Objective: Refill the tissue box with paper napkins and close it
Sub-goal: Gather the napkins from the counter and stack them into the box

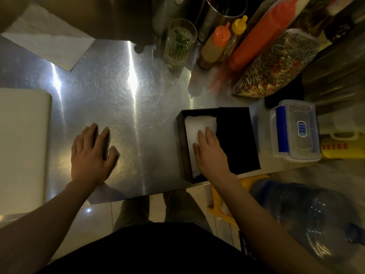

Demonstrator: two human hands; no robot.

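Nearest the person, the left hand (pixel 91 153) lies flat and open on the bare brushed-steel counter (pixel 122 107), gripping nothing, well apart from the work; the right hand (pixel 210 150) is the one on the job, open with fingers spread and palm pressed down on the stack of white paper napkins (pixel 199 123) inside the dark rectangular tissue box (pixel 182 147); that box sits at the counter's near right edge, its long axis running away from the person and tilted slightly; the black flat lid (pixel 237 139) covers the box's right part, leaving the left part open, so closing it looks like a job for the right hand, which is already touching the contents; farther off, at the far left, a loose white folded napkin (pixel 49 40) lies out of easy reach of either hand.
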